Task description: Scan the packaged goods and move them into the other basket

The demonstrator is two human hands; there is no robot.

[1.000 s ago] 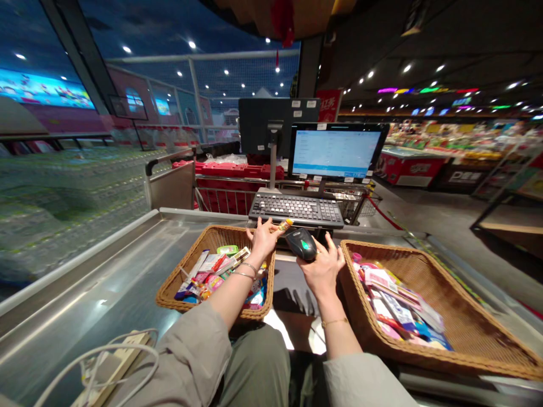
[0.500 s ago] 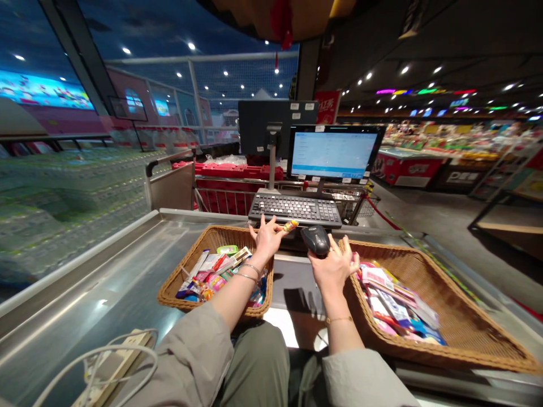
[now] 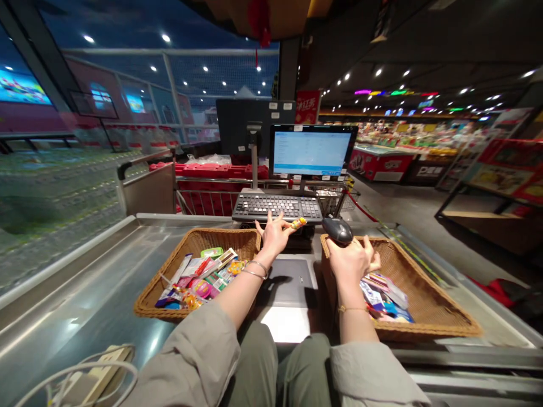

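Observation:
My left hand pinches a small yellow wrapped candy between thumb and fingertips, just in front of the keyboard. In my right hand is a black barcode scanner, its head tilted up and to the left, a short way right of the candy. The left wicker basket, behind my left forearm, holds several colourful packets. The right wicker basket lies under and beyond my right hand, with several packets at its near left end.
A lit monitor stands behind the keyboard, beside a second screen seen from its back. On the metal counter, a power strip with white cables lies at the near left. A shopping cart stands beyond the counter.
My right hand has moved the scanner rightward, away from the candy and over the right basket's edge. My left hand keeps the candy near the keyboard. The view has turned slightly right.

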